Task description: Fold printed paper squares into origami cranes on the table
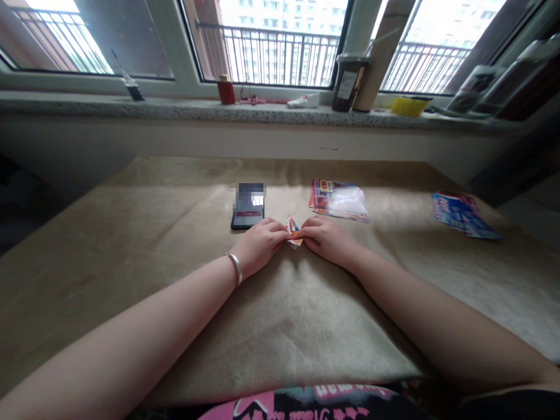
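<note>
Between my two hands is a small folded piece of colourful printed paper [294, 228], white, orange, red and blue, close to the tabletop. My left hand [263, 242], with a silver bangle at the wrist, pinches its left side. My right hand [326, 238] has its fingers closed on the right side of the same paper. The fingertips partly cover the paper, so its full folded shape is hidden. Just beyond my left hand lies a smartphone [248, 214] with its screen lit. A stack of colourful printed sheets [341, 200] lies beyond my right hand.
More blue and red printed sheets [464, 214] lie at the table's right. A tan cloth [289, 326] covers the table. On the granite windowsill [184, 111] stand a red bottle [226, 90], a dark lidded container [346, 84] and a yellow item [409, 106].
</note>
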### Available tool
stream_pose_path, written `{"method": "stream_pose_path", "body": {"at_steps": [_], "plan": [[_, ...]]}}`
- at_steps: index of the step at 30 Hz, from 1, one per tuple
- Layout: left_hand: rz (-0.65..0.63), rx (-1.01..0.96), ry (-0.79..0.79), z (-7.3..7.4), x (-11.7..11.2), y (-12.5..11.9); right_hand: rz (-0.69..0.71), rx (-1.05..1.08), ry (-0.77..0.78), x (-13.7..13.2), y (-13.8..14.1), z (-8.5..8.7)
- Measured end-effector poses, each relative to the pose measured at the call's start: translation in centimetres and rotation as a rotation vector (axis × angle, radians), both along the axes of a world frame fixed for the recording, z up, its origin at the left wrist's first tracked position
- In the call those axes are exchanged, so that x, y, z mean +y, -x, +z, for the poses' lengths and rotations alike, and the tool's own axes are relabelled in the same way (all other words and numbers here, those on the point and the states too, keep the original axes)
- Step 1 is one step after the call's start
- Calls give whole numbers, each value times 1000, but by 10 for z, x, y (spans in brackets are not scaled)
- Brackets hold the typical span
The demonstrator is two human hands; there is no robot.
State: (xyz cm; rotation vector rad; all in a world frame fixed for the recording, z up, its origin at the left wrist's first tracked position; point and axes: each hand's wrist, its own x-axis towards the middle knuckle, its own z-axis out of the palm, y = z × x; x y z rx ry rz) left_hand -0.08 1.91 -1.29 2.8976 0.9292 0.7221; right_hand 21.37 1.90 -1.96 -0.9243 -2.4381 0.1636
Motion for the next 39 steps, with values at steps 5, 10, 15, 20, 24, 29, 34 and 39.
{"method": "stream_pose_path", "body": {"at_steps": [5,10,15,20,24,29,34,39], "plan": [[1,113,-33,5,-5,1,17,-67,-7,-3,-2,6],[17,240,-51,10,-9,1,-23,-156,-78,-8,1,12],[57,231,-39,12,-14,0,-66,-218,-107,-11,2,15],[70,163,-50,12,-19,0,-94,-200,-76,-12,-3,16],[103,137,-25,14,-22,1,-89,-169,-59,-12,-6,15],[118,166,5,17,-23,3,-104,-138,-41,-13,-6,13],[131,213,-13,17,-22,3,-118,-124,-43,-15,-6,13],[70,207,-26,18,-21,5,-155,-130,-59,-17,-5,15]]}}
